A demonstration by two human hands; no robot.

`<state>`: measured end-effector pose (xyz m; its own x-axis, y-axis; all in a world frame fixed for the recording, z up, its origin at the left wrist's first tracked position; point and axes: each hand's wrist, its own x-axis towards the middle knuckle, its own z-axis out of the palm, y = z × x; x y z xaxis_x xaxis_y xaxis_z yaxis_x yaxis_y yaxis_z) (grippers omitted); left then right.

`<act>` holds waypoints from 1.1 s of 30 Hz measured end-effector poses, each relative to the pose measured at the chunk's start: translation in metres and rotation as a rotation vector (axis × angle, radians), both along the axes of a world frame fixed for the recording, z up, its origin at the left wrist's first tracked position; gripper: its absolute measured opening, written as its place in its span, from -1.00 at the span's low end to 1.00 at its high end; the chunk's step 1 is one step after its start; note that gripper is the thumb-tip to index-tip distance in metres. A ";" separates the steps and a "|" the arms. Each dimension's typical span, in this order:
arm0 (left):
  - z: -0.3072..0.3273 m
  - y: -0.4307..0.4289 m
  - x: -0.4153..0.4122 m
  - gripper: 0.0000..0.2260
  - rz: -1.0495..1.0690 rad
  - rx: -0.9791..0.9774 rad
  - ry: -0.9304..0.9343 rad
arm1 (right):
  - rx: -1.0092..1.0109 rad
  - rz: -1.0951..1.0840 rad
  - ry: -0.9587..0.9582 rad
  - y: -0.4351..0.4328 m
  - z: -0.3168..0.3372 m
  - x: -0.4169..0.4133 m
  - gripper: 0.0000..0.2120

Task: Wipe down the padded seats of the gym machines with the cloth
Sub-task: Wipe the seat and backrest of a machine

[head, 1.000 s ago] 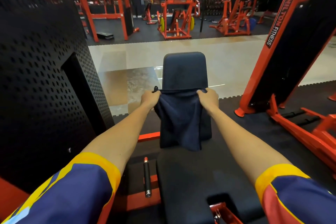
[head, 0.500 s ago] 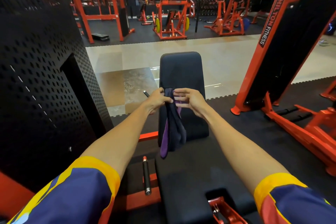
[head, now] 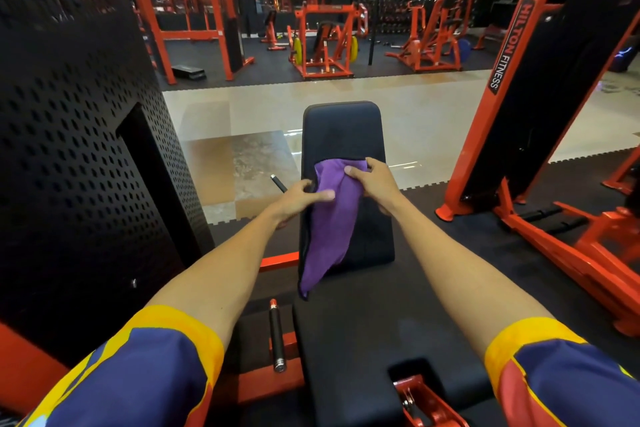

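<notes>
Orange-framed gym machines stand on dark rubber mats at the far side of the room, past a strip of glossy pale floor (head: 433, 107). To the left rises a black perforated panel (head: 69, 149). To the right leans an orange frame (head: 512, 45) lettered "HILTON FITNESS".

Straight ahead is a machine with black padding: an upright back pad (head: 341, 128) and, nearer the camera, a flat seat (head: 353, 329). A short black handle (head: 277, 336) with an orange tip lies just left of the seat. The end of a second handle (head: 278, 183) shows beyond the left wrist.

Both bare forearms reach forward from sleeves of blue, yellow and red. The cloth (head: 332, 229), purple with a dark edge, hangs in front of the back pad's lower half. It is held up between the two hands. Its lower tip dangles near the left rear corner of the seat.

The left hand (head: 298, 198) pinches the cloth's left edge, the thumb lying across the purple face and the fingers curled behind. The right hand (head: 377, 184) grips the top right part, thumb pressed on the front and fingers curled round the back. The two hands are close together, with the cloth bunched between them. Whether the cloth touches the back pad cannot be told.
</notes>
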<state>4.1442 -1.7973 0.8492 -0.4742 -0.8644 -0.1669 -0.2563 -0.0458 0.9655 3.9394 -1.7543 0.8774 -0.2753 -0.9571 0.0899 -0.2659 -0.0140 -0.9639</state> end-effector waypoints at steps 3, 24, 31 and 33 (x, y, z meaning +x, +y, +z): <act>-0.004 0.001 -0.004 -0.53 0.079 0.005 0.108 | -0.004 -0.043 -0.138 0.001 0.001 -0.001 -0.70; 0.000 -0.018 -0.016 -0.20 0.289 0.031 0.330 | 0.160 -0.164 -0.020 -0.002 -0.021 -0.014 -0.71; 0.014 -0.023 -0.018 -0.57 0.160 -0.131 0.177 | 0.147 0.047 -0.313 -0.009 -0.012 -0.025 -0.74; 0.013 -0.027 -0.018 -0.58 0.184 -0.117 0.197 | 0.158 0.140 -0.294 -0.011 -0.011 -0.028 -0.45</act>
<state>4.1260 -1.8240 0.8625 -0.3215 -0.9467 0.0186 -0.0614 0.0405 0.9973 3.9109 -1.7649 0.8668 -0.1325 -0.9832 -0.1259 0.0173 0.1247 -0.9920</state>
